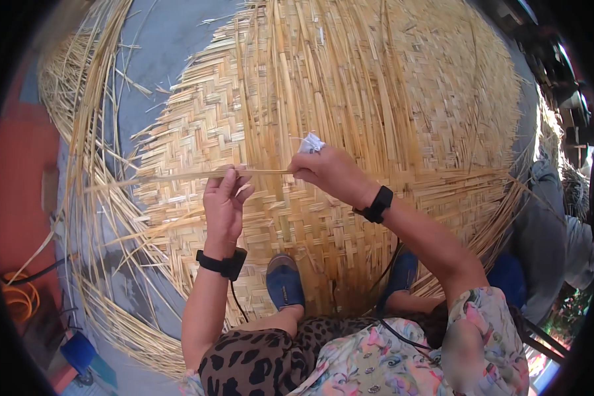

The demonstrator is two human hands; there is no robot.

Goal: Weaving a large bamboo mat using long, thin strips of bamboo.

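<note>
A long flat straw-coloured strip [264, 171] runs level above a woven mat [208, 109]. My left hand [226, 198] pinches it between thumb and fingers, and its loose end trails off to the left. Further right, my right hand [330, 171] is closed on the same strip. A small piece of white cloth or wrapping [311, 143] shows at the fingers of that hand. Beneath my hands the mat has a herringbone weave, and many loose long strips [317, 86] lie lengthwise across its middle.
Bundles of long strips [89, 125] curve along the left side on grey floor [155, 53]. My blue shoes [285, 282] rest on the mat. A person in grey trousers [538, 231] is at the right edge. Orange cord [20, 300] lies at the lower left.
</note>
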